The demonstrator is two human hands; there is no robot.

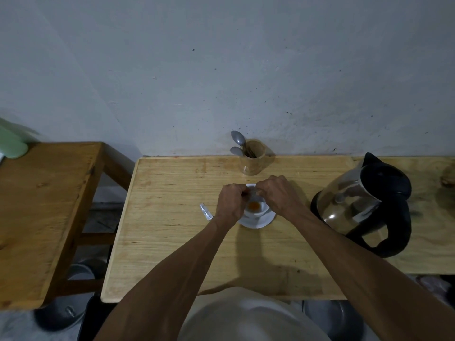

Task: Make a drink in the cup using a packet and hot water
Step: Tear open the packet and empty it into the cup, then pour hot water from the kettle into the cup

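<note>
Pale grey wall behind, scuffed and speckled. Light wooden bench against it, second darker wooden bench off to the left, pale green object at its far corner. Steel electric kettle with black lid and handle standing on the light bench, right of centre, well apart from the cup. Wooden utensil holder at the bench's far edge by the wall, upright, two metal spoons leaning out on its left side. White saucer mid-bench, white cup sitting on it, orange-brown powder visible at the cup's bottom. Left hand and right hand both raised just over the cup, fingers curled, pinching something small between them above the rim; likely the packet, mostly hidden by fingers, cannot tell for certain. Small clear wrapper piece lying on the bench just left of the left hand. Dark rounded metal pots on the floor below, blurred.
</note>
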